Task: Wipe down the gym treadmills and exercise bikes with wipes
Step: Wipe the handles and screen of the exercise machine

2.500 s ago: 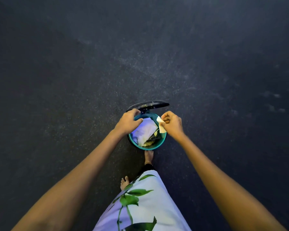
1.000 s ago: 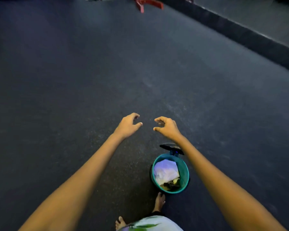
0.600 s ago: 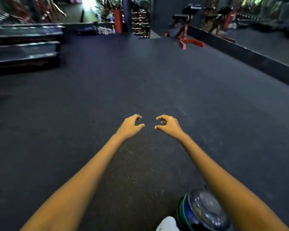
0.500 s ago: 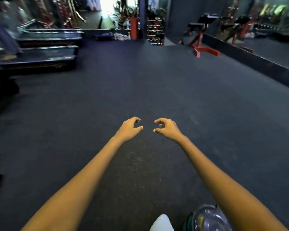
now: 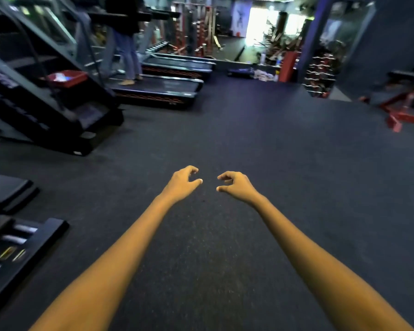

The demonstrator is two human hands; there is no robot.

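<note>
My left hand (image 5: 182,183) and my right hand (image 5: 234,187) are stretched out side by side over the dark rubber floor (image 5: 261,144), fingers loosely curled, holding nothing. No wipe is in view. Two black treadmills stand at the back left: the nearer treadmill (image 5: 158,90) has a person (image 5: 127,41) standing on its belt, and the farther treadmill (image 5: 177,64) lies behind it. A large black stair-type machine (image 5: 46,108) rises at the left.
A red basket (image 5: 66,78) sits on the stair machine. Black machine bases (image 5: 17,249) lie at the lower left. A red bench frame (image 5: 406,111) stands at the right, a dumbbell rack (image 5: 319,75) and red racks (image 5: 196,32) at the back.
The view has swung up and left from the teal bin, which has dropped out of sight. Treadmills and the stair machine came into view. Both hands let go earlier and stay held out, holding nothing.
</note>
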